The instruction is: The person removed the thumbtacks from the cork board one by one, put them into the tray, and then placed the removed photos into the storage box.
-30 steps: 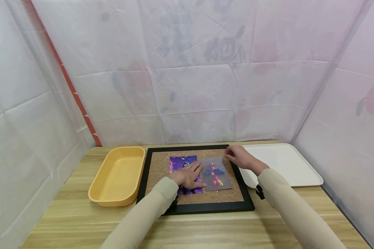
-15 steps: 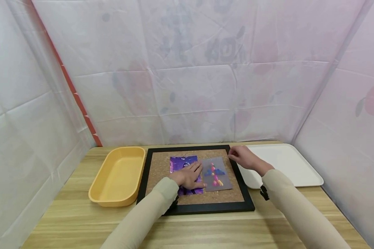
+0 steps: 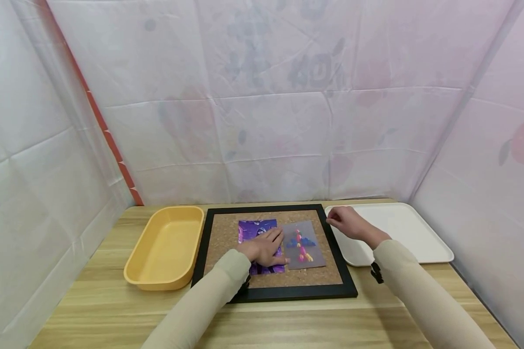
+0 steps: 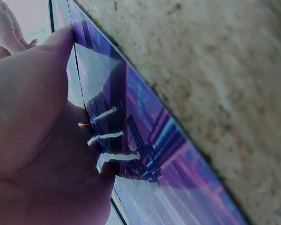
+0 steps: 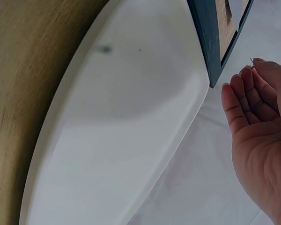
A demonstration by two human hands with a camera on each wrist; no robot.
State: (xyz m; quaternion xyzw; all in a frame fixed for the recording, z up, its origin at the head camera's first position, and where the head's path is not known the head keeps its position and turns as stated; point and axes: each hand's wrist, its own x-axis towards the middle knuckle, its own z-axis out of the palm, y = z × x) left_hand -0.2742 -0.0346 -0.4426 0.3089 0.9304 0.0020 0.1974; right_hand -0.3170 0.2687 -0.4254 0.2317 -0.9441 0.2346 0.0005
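Observation:
A cork board (image 3: pixel 221 237) in a black frame lies on the table with two pictures on it. My left hand (image 3: pixel 265 248) lies flat with spread fingers over the glossy purple picture (image 3: pixel 258 225). Its thumb reaches the left edge of the grey picture (image 3: pixel 311 252), which shows a pink and blue shape. My right hand (image 3: pixel 351 225) is raised over the board's right edge and the white tray. In the right wrist view, a thin pin (image 5: pixel 251 61) sticks out from between its thumb and fingertips; its head is hidden. The left wrist view shows the purple picture (image 4: pixel 126 126) touching the left fingers.
At the left of the board stands a yellow tray (image 3: pixel 166 247). A white tray (image 3: pixel 401 232) lies at the right, partly behind my right hand. White printed sheeting (image 3: pixel 266 126) closes off the back and sides of the wooden table (image 3: pixel 288 325).
My right hand has drawn away from the grey picture's top right corner, moving right toward the white tray. The left hand stays in place on the pictures.

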